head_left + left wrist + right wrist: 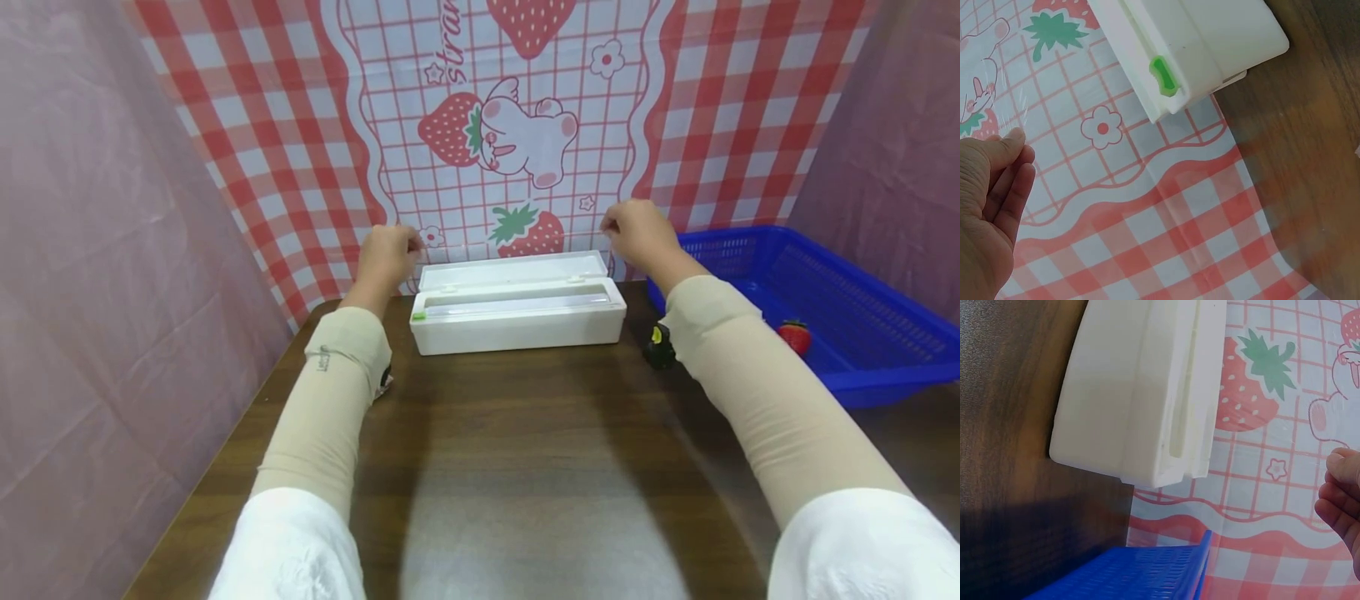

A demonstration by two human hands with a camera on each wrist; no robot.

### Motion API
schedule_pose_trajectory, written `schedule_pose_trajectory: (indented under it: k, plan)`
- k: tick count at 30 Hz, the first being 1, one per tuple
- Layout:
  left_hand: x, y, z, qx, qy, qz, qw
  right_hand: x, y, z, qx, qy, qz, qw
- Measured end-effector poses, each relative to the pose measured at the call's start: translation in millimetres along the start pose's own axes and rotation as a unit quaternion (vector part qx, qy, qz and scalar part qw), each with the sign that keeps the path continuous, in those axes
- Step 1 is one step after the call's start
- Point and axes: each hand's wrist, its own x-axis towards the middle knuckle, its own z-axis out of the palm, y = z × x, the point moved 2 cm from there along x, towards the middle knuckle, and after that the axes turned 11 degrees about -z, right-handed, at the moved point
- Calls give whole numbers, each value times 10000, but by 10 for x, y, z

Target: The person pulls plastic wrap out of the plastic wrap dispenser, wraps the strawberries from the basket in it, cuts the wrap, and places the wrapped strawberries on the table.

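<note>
A long white cling film dispenser (517, 331) sits at the back of the table, its lid (513, 269) standing up behind the slot. A green tab (1165, 76) marks its left end. Above the left end, my left hand (386, 252) pinches a nearly invisible sheet of cling film (1019, 115), which shows only as faint glints by the thumb. Level with it on the other side, my right hand (641, 233) has thumb and fingers pinched together, apparently on the film's other edge. The sheet between the hands can hardly be made out.
A blue plastic basket (885, 292) stands at the right, with a strawberry (795, 337) in it, partly behind the right forearm. Directly behind the dispenser hangs a strawberry-print checked cloth (285, 108). Pink fabric (90, 250) closes off the left side of the wooden table (510, 467).
</note>
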Motion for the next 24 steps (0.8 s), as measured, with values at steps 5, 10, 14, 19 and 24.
schedule_pose_trajectory:
  k: [5, 10, 14, 19, 24]
  plan:
    - [16, 14, -47, -21, 8, -89, 10000, 19, -20, -43, -113, 46, -45, 9999]
    - [30, 19, -88, -120, -13, -206, 9997, 36, -47, -86, -174, 168, -145, 9996]
    - [41, 34, -123, -166, 7, -274, 9995, 50, -60, -119, -210, 185, -167, 9995]
    - [45, 65, -173, -134, 100, -202, 9997, 67, -71, -168, -163, 30, -7, 9999]
    - [43, 87, -225, -124, 14, -291, 9995, 86, -82, -218, -192, -20, -35, 9998]
